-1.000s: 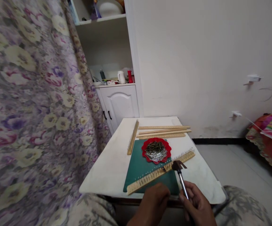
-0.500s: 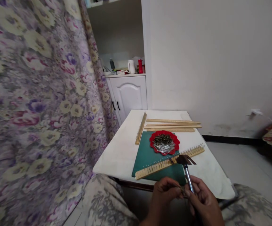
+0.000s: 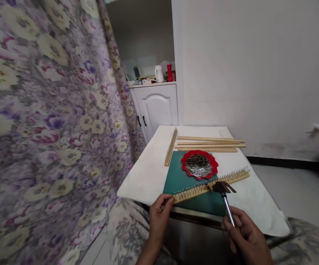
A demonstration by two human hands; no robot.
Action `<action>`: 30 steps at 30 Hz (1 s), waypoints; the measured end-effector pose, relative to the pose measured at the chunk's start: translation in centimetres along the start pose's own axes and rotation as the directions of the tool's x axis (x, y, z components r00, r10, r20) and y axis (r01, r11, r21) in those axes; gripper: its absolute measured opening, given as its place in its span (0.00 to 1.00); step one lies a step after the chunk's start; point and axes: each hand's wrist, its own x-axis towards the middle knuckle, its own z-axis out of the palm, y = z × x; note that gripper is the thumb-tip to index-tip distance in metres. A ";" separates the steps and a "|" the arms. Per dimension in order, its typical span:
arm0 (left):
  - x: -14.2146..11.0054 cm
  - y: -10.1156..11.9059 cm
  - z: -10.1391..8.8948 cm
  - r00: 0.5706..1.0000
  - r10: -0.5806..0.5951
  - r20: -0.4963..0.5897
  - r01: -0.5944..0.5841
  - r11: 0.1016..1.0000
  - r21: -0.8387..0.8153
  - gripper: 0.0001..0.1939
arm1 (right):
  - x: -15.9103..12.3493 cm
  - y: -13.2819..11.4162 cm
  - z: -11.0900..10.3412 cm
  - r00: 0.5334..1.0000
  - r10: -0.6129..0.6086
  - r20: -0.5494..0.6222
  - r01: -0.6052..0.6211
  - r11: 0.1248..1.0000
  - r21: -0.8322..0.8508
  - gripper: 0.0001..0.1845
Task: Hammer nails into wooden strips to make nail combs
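My left hand (image 3: 161,209) is at the near-left end of a wooden strip (image 3: 188,195) studded with rows of upright nails. Its thumb and index finger are pinched on what looks like a small nail, mostly covered by the fingertips. In my right hand (image 3: 244,230) is a claw hammer (image 3: 225,197), gripped by its handle, its dark head raised in front of the strip's middle. The strip lies slantwise across a green mat (image 3: 176,173). Behind it, a red scalloped dish (image 3: 185,174) holds a heap of loose nails, some brassy and some silvery.
Several bare wooden strips (image 3: 209,144) lie at the back of the white table (image 3: 144,173). Another nail-studded strip (image 3: 171,147) stands to their left. A floral curtain (image 3: 65,129) hangs at left; a white cabinet (image 3: 158,105) is behind.
My left hand has moved from beside my right hand leftward to the end of the nailed strip. My right hand still grips the hammer. The view has shifted slightly.
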 end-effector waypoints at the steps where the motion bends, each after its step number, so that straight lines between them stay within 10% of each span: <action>1: 0.2 -0.4 -0.2 1.000 0.026 0.008 -0.026 0.999 0.031 0.10 | 0.0 0.1 0.0 1.000 0.003 0.006 -0.003 1.000 -0.004 0.24; 24: 0.8 -2.1 0.7 0.981 0.155 0.116 -0.177 0.960 0.216 0.09 | 0.3 0.5 -0.1 0.998 0.017 0.053 -0.016 1.000 -0.020 0.22; 30: 1.0 -2.5 0.8 0.981 0.147 0.125 -0.173 0.957 0.231 0.09 | 1.0 0.2 1.8 0.927 0.124 0.353 -0.064 0.982 -0.177 0.16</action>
